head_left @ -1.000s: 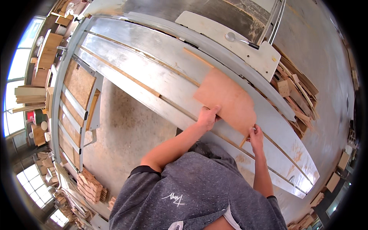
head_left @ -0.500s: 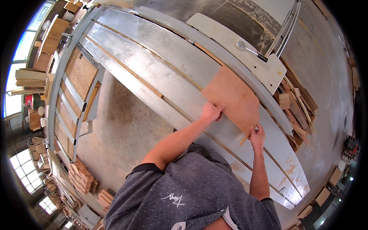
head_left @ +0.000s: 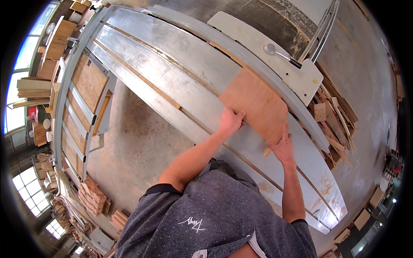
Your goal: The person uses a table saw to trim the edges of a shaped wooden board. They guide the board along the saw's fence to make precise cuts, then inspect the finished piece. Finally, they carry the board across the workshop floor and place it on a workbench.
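Note:
A flat reddish-brown wooden board (head_left: 254, 101) lies on the grey metal machine table (head_left: 172, 47), its far edge against the long raised rail (head_left: 275, 79). My left hand (head_left: 232, 120) grips the board's near left edge, thumb on top and the other fingers bent at the edge. At the near right corner, my right hand (head_left: 282, 146) holds the board with the thumb by the near edge and a finger stretched along the right end. A short pale wooden strip (head_left: 266, 152) pokes out beside that corner; the rest of it is hidden.
Beyond the rail is a cream panel (head_left: 245, 32) with a ball-ended lever (head_left: 282, 56). Wood offcuts (head_left: 333, 120) are heaped at the right. A framed side table (head_left: 81, 107) extends on the left, with stacked wood blocks (head_left: 92, 195) below it. Grooves run along the metal table.
The board has shifted slightly left and away from me, with my left hand moving along. My right hand has gone from pinching the corner to lying along the right end, fingers straighter.

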A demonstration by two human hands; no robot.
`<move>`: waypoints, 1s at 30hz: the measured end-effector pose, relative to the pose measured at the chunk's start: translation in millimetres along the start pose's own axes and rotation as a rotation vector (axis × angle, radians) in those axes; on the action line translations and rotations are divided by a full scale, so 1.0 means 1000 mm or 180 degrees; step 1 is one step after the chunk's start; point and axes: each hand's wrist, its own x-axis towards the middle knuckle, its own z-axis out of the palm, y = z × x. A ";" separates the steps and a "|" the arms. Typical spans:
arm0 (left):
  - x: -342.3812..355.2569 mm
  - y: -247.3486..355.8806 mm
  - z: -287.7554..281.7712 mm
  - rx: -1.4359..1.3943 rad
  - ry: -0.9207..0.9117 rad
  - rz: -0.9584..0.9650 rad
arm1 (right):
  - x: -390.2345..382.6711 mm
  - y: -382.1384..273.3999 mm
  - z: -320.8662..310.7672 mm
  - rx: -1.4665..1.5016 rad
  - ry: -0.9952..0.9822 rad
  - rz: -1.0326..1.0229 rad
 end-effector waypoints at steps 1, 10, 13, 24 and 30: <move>-0.001 0.002 0.000 -0.0047 0.0001 0.0009 | -0.001 -0.005 -0.004 0.0030 -0.0118 0.0068; 0.007 0.019 -0.019 -0.0066 0.0180 -0.0076 | 0.016 -0.028 0.001 -0.0156 -0.0252 0.0115; 0.011 0.028 -0.031 -0.0046 0.0237 -0.0061 | 0.021 -0.048 -0.002 -0.0148 -0.0325 0.0169; 0.024 0.053 -0.075 0.0172 0.0428 0.0089 | 0.048 -0.079 0.021 -0.0250 -0.0114 -0.0210; 0.030 0.060 -0.090 0.0326 0.0514 0.0049 | 0.058 -0.095 0.023 -0.0454 -0.0226 -0.0195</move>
